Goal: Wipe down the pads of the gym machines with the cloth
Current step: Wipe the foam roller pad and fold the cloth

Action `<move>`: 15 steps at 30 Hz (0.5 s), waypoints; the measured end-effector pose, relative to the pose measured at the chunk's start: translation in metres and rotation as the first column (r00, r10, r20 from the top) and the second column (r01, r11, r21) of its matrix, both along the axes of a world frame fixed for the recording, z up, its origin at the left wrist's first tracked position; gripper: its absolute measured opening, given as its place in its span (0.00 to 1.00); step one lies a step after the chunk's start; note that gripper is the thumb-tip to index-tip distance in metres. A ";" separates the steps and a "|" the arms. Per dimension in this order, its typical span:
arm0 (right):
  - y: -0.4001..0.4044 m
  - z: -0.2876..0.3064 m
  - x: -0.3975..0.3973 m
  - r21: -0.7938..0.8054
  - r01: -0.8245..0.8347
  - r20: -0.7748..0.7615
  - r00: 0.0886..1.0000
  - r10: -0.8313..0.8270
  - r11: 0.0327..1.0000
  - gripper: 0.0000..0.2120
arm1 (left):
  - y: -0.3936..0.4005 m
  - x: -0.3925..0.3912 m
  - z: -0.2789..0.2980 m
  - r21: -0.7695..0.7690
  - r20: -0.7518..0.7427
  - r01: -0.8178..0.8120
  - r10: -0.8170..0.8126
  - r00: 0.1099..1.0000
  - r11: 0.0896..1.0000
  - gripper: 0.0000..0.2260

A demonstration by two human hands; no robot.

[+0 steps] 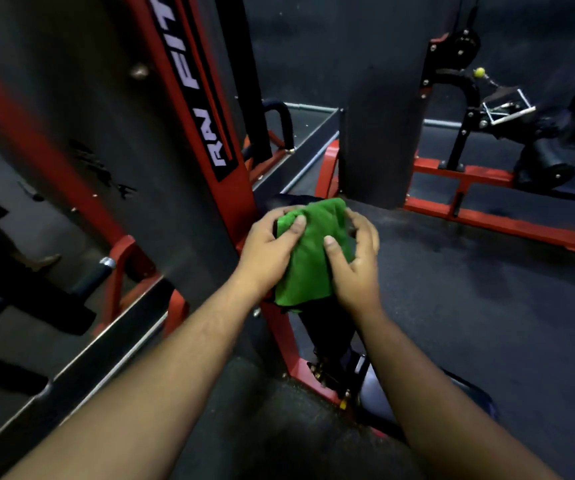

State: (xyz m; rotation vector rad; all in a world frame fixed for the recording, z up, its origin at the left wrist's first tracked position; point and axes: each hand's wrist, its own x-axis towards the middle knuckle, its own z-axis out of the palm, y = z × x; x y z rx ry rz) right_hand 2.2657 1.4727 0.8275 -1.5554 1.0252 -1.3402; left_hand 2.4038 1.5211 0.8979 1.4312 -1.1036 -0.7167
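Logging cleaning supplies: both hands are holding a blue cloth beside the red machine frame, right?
Not quite. The head view shows the cloth is green, not blue. The left hand and right hand do both hold it, beside the red machine frame.

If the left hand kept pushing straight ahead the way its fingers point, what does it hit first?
Probably the green cloth it already grips; beyond that, the dark pad under the cloth. Left hand depth is hard to judge here.
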 end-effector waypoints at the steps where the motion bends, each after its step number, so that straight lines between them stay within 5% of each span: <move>1: 0.005 0.002 -0.002 0.036 0.020 -0.040 0.999 -0.019 0.999 0.32 | 0.010 -0.003 0.000 -0.003 -0.123 0.035 -0.035 0.992 0.999 0.06; 3: 0.019 0.006 -0.006 0.147 -0.048 -0.055 0.997 0.056 0.988 0.35 | 0.033 -0.007 -0.001 -0.012 -0.233 0.042 -0.043 0.972 0.999 0.08; 7: 0.042 0.016 -0.012 0.253 -0.262 0.082 0.965 0.249 0.931 0.17 | 0.070 -0.007 -0.008 0.006 -0.386 -0.135 0.127 0.914 0.991 0.09; 11: 0.049 0.016 -0.007 0.345 -0.403 0.212 0.913 0.348 0.848 0.11 | 0.110 -0.012 -0.035 0.139 -0.358 -0.301 0.331 0.873 0.943 0.13; 13: 0.046 0.012 -0.004 0.358 -0.454 0.254 0.888 0.383 0.816 0.11 | 0.127 -0.017 -0.052 0.236 -0.320 -0.203 0.273 0.907 0.950 0.17; 15: 0.049 0.008 -0.004 0.352 -0.570 0.279 0.821 0.498 0.742 0.14 | 0.151 -0.034 -0.064 0.261 -0.278 -0.270 0.340 0.898 0.927 0.16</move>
